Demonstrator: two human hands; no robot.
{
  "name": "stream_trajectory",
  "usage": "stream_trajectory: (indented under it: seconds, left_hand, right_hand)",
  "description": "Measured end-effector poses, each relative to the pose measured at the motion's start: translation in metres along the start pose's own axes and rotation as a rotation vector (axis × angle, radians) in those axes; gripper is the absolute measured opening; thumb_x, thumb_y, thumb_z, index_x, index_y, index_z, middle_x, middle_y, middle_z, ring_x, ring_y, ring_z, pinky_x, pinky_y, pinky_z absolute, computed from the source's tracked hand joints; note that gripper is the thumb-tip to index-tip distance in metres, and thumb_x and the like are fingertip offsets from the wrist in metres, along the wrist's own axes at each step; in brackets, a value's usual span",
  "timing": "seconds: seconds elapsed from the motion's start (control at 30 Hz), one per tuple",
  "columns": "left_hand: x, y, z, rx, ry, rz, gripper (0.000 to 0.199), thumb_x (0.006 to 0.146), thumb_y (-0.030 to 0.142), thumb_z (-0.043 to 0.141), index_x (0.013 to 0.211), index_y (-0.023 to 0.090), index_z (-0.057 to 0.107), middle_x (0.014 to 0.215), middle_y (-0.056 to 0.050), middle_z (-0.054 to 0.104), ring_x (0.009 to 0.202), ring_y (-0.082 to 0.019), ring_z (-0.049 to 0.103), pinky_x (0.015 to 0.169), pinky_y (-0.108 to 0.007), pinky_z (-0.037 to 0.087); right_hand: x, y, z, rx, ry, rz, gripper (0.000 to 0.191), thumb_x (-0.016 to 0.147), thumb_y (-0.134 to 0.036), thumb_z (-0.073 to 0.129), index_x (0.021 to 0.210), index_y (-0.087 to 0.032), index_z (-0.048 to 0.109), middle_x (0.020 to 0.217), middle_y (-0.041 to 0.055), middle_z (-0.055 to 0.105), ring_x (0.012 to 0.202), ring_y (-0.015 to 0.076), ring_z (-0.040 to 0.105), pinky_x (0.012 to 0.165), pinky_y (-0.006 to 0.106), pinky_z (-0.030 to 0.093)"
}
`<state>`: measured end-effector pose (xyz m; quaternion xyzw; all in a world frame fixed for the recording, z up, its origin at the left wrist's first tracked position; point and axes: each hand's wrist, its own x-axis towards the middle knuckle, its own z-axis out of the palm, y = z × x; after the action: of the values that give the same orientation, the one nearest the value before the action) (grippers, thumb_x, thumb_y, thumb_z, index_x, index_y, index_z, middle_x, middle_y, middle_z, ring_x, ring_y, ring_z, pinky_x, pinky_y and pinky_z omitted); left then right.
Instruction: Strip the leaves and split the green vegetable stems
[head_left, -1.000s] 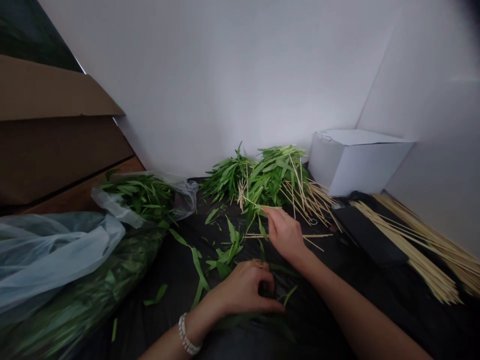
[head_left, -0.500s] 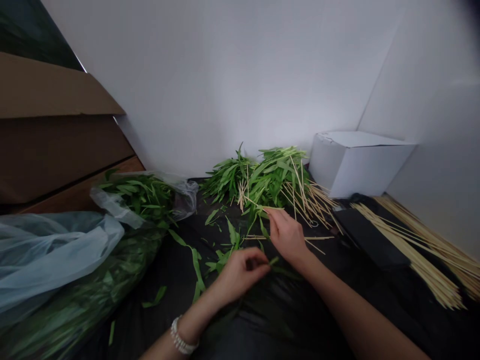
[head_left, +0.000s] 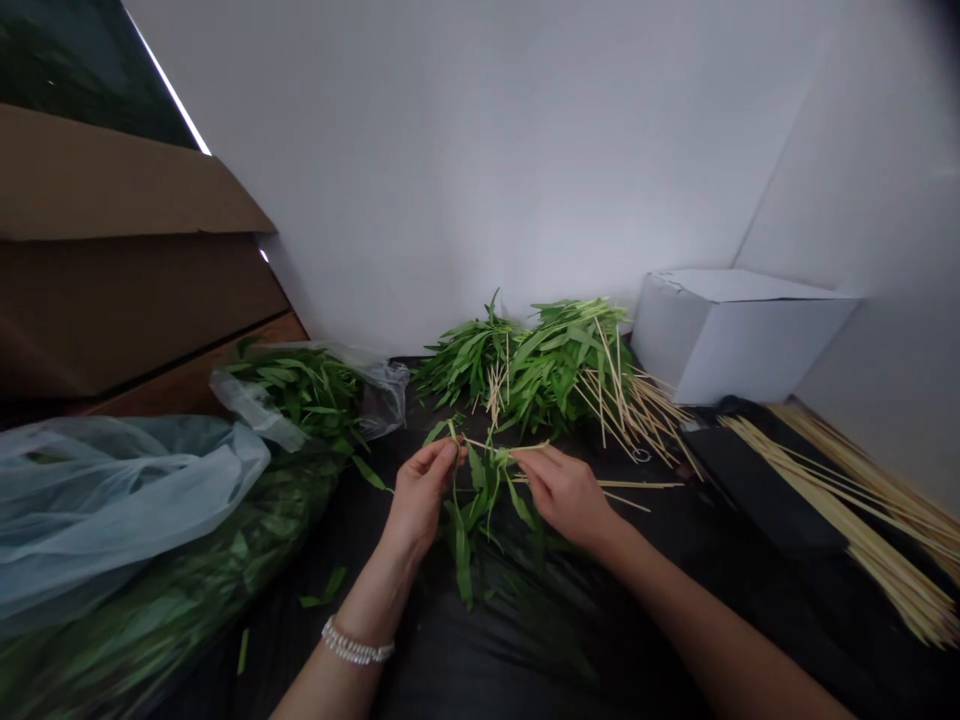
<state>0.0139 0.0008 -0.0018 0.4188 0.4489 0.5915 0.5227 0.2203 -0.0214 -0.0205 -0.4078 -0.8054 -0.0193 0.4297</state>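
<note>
The black-covered bench (head_left: 442, 680) I'm working over carries heaped leafy stems (head_left: 555, 365), a white box (head_left: 761, 345), a flat black case (head_left: 765, 485) with thin sticks (head_left: 889, 570) beside it, bagged greens (head_left: 225, 550) and scattered leaf scraps (head_left: 324, 590).

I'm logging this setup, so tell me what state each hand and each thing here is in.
Left hand: fingers pinched on a green stem
Right hand: fingers closed on a thin stick
Clear bag: open, leafy greens at its mouth
Leafy pile: heaped, sticks poking out
Stick bundle: lying flat, fanned
White box: top flap down
Cardboard box: cannot tell if open
</note>
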Motion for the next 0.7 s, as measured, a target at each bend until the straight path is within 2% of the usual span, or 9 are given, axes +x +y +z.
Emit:
stream_trajectory:
  seconds: [0.13, 0.23, 0.37, 0.57, 0.7]
  left_hand:
    - [-0.0019, 0.0, 0.0015, -0.005, -0.001, -0.01, 0.044, 0.061, 0.038, 0.082, 0.099, 0.017, 0.074, 0.085, -0.006, 0.074, 0.068, -0.01, 0.063, 0.063, -0.02, 0.047]
    - [-0.0033, 0.0026, 0.0018, 0.007, -0.01, -0.003, 0.04, 0.061, 0.036, 0.082, 0.095, 0.017, 0.074, 0.09, -0.006, 0.075, 0.067, -0.009, 0.061, 0.06, -0.018, 0.044]
    - [-0.0041, 0.0047, 0.0026, -0.016, -0.04, -0.005, 0.035, 0.063, 0.034, 0.082, 0.093, 0.017, 0.075, 0.089, -0.006, 0.075, 0.069, -0.009, 0.06, 0.061, -0.017, 0.044]
    - [-0.0025, 0.0042, 0.0029, -0.106, -0.002, -0.087, 0.044, 0.058, 0.033, 0.085, 0.098, 0.017, 0.075, 0.086, -0.006, 0.074, 0.068, -0.008, 0.06, 0.06, -0.016, 0.044]
    - [-0.0032, 0.0043, 0.0034, -0.112, -0.013, -0.093, 0.043, 0.057, 0.033, 0.086, 0.096, 0.017, 0.076, 0.087, -0.006, 0.074, 0.071, -0.008, 0.061, 0.062, -0.015, 0.044]
  right_hand:
    - [-0.0018, -0.0008, 0.0032, -0.006, -0.021, -0.01, 0.035, 0.089, -0.008, 0.044, 0.117, -0.019, 0.06, 0.105, 0.0076, 0.068, 0.097, 0.0191, 0.064, 0.088, 0.032, 0.052]
    - [-0.0019, 0.0005, 0.0039, 0.0, -0.005, -0.023, 0.034, 0.088, -0.008, 0.045, 0.117, -0.019, 0.061, 0.103, 0.0079, 0.069, 0.096, 0.0194, 0.065, 0.087, 0.032, 0.053]
    - [-0.0015, 0.0004, 0.0033, 0.001, 0.0, -0.025, 0.035, 0.088, -0.007, 0.044, 0.117, -0.02, 0.06, 0.104, 0.0078, 0.069, 0.096, 0.0191, 0.065, 0.087, 0.032, 0.053]
    - [-0.001, -0.0014, 0.0028, -0.009, 0.002, -0.024, 0.035, 0.089, -0.008, 0.044, 0.117, -0.02, 0.061, 0.103, 0.0079, 0.069, 0.095, 0.0193, 0.065, 0.086, 0.031, 0.053]
    - [-0.0009, -0.0012, 0.0028, -0.018, -0.01, -0.028, 0.035, 0.089, -0.009, 0.043, 0.118, -0.021, 0.061, 0.103, 0.0076, 0.069, 0.094, 0.0193, 0.065, 0.084, 0.031, 0.053]
